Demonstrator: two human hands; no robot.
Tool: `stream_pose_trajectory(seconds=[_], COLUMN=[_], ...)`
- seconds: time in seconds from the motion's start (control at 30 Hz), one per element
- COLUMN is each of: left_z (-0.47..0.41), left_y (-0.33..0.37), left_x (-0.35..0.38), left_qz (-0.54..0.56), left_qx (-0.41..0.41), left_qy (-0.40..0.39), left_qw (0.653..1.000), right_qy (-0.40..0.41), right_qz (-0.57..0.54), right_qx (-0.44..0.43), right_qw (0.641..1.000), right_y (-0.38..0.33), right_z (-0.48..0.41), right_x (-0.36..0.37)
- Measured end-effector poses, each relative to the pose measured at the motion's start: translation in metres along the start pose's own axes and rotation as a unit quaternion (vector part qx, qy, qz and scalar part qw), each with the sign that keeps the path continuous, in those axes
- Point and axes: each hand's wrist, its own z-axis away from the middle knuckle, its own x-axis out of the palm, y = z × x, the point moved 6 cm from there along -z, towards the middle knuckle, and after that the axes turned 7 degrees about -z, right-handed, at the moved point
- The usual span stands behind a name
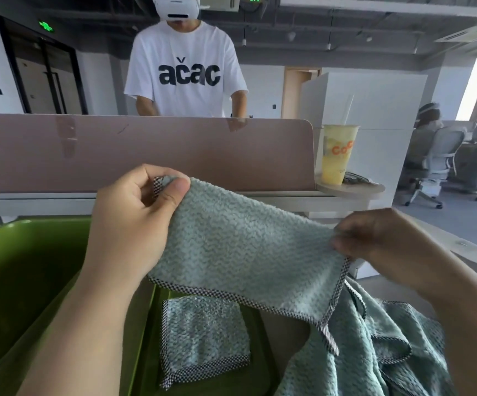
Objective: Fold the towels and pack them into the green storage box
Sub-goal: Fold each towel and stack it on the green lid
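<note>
While both grips pinch its top corners, a teal towel [246, 252] hangs spread.
The left grip [134, 221] and right grip [374, 241] hold it over the green storage box [17, 267]; one folded towel [203, 335] lies beneath.

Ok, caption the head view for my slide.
Left hand and right hand pinch a towel, held above a folded towel and the green box.
</note>
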Motion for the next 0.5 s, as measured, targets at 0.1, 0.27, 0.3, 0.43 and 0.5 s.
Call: stream_pose_trajectory(seconds=[0.1, 0.27, 0.3, 0.43, 0.5], left_z=[0.007, 0.023, 0.026, 0.027, 0.025], left_y=[0.019, 0.05, 0.055, 0.059, 0.056], left_x=[0.009, 0.029, 0.031, 0.029, 0.025], left_qz=[-0.011, 0.02, 0.025, 0.042, 0.057], left_qx=[0.03, 0.035, 0.035, 0.031, 0.015], left_qy=[-0.044, -0.157, -0.172, -0.188, -0.219], left_qw=[0.999, 0.987, 0.984, 0.981, 0.974], right_qy=[-0.091, -0.152, -0.161, -0.105, -0.076], right_qz=[0.139, -0.086, -0.12, -0.169, -0.203], right_qx=[0.017, -0.114, -0.14, -0.171, -0.173], right_qw=[0.986, 0.978, 0.97, 0.965, 0.961], right_y=[0.0, -0.068, -0.08, -0.091, -0.09], right_z=[0.001, 0.022, 0.027, 0.03, 0.03], right_x=[0.02, 0.047, 0.051, 0.051, 0.043])
